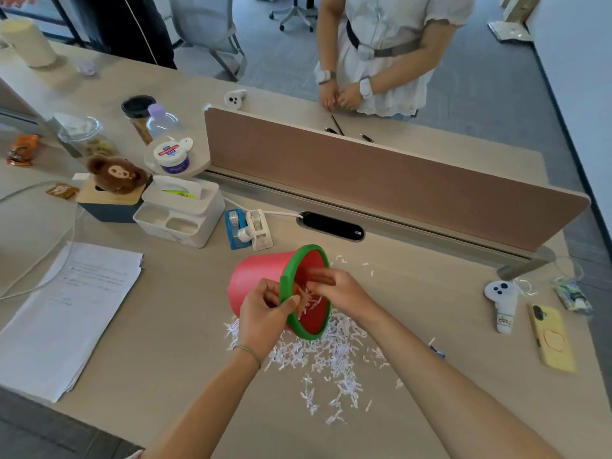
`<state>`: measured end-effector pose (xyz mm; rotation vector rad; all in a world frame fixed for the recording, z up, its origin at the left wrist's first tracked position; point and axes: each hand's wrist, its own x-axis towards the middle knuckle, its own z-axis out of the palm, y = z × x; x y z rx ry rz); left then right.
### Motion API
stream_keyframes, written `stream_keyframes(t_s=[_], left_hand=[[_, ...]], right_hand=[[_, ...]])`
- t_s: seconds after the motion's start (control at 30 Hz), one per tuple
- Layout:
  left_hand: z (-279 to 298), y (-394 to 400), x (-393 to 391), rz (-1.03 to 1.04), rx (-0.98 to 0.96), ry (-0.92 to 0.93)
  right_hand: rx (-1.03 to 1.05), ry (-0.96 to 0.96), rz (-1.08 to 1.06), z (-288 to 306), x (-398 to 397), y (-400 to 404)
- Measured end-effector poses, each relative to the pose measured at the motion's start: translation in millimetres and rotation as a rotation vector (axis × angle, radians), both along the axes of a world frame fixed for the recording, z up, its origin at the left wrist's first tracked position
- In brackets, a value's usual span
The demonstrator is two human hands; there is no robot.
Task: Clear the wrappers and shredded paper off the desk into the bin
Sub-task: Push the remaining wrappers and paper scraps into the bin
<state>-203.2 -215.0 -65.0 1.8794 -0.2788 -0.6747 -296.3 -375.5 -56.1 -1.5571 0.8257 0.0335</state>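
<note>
A small red bin (pixel 258 273) with a green rim (pixel 306 253) is tipped on its side on the desk, its mouth facing right and toward me. My left hand (pixel 265 313) grips the rim at its near left side. My right hand (pixel 337 289) is at the mouth with fingers pinched on an orange wrapper and some white paper strips (pixel 306 301). A pile of shredded white paper (pixel 331 356) lies on the desk just below and in front of the bin. A small blue-and-white wrapper (pixel 436 351) lies beside my right forearm.
A stack of papers (pixel 66 313) lies at left. A white organiser box (pixel 182 210) and tape dispensers (pixel 250 228) stand behind the bin. A white controller (pixel 503 306), a yellow phone (pixel 551 339) and a clear wrapper (pixel 573 294) sit at right. A person stands beyond the divider (pixel 381 173).
</note>
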Motion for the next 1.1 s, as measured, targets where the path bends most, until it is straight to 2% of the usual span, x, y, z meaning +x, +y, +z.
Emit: stream_keyframes(t_s=[0.1,0.2,0.33,0.5,0.63,0.8,0.97,1.1], left_hand=[[0,-2,-5,-0.031,0.032,-0.016],[-2,-6,-13,-0.061,0.058,-0.049],[-5,-13,-28,-0.115,0.076,-0.077],[-8,-18,-45,-0.191,0.075,-0.103],[-6,-19,-52,-0.226,0.093,-0.137],[-6,-15,-50,-0.259,0.111,-0.133],[-6,-14,-50,-0.244,0.103,-0.135],[-4,-11,-48,-0.251,0.105,-0.129]], right_hand=[[-0.100,0.046,-0.138,7,-35,-26],[-0.096,0.079,-0.257,3,-82,-51],[-0.132,0.237,-0.408,-23,-149,-68],[-0.316,0.531,-0.366,-63,-217,-58],[-0.328,0.587,-0.475,-85,-246,-46],[-0.271,0.565,-0.416,-104,-240,-45],[-0.366,0.515,-0.408,-102,-224,-41],[-0.456,0.560,-0.130,-108,-209,-26]])
